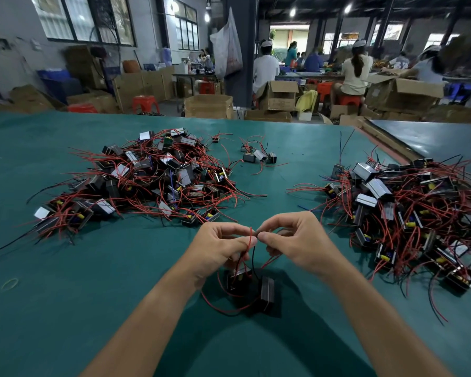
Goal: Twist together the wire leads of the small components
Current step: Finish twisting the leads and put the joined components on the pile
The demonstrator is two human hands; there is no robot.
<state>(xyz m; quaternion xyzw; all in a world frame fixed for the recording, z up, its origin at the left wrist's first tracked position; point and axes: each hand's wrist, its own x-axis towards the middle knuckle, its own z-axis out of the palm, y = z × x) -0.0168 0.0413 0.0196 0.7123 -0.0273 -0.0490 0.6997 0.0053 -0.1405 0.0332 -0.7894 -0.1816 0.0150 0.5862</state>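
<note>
Above 2 small components (267, 292), left grip (218, 246) and right grip (297, 240) meet, each pinching wire leads (250, 236).

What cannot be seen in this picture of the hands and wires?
1. Head view: the joint of the red wires, covered by fingertips of the left hand and right hand; twisted or not, unclear.
2. Head view: the two black components below, dark in the hands' shadow.
3. Head view: the right pile, cut off by the frame's edge.
</note>
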